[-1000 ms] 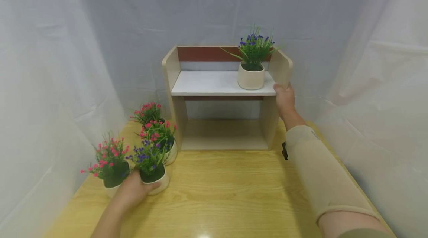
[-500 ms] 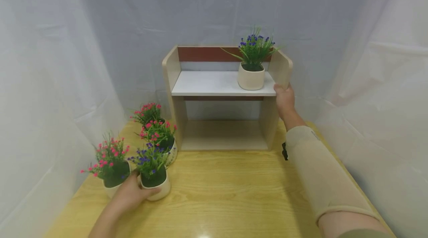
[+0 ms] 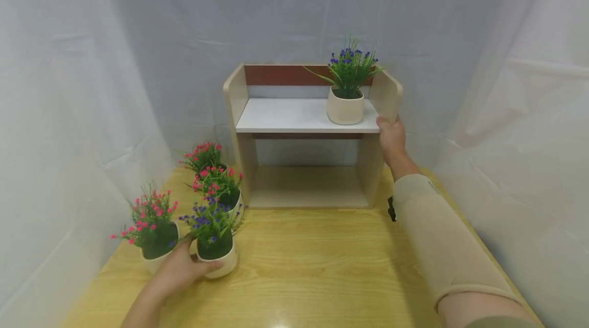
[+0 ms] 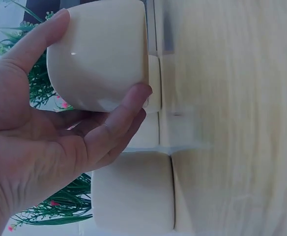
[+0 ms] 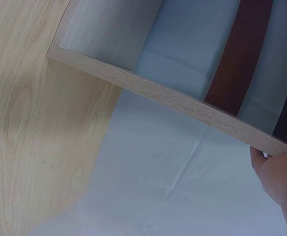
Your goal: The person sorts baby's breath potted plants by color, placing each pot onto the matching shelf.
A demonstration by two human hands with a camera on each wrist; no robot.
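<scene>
My left hand [image 3: 180, 268] grips the white pot [image 3: 225, 265] of a purple-flowered plant at the front left. In the left wrist view, the thumb and fingers of the left hand [image 4: 50, 132] are curled round that pot [image 4: 101, 54], its base close to the tabletop. My right hand [image 3: 392, 138] holds the right side panel of a two-tier shelf [image 3: 385, 93] near the upper board's level. The right wrist view shows part of the right hand [image 5: 281, 177] at the panel's outer side; most fingers are hidden. Another purple-flowered pot [image 3: 345, 108] stands upright on the upper board's right.
Beside the left hand stands a pot with pink flowers [image 3: 154, 215]. Two more pink-flowered plants, one in front [image 3: 218, 187] and one behind [image 3: 203, 156], stand by the shelf's left side. Pale sheeting [image 3: 294, 16] surrounds the wooden table [image 3: 313, 261].
My left hand and the purple-flowered pot it grips have shifted slightly right and toward the front of the table. The right hand and the shelf have stayed in place.
</scene>
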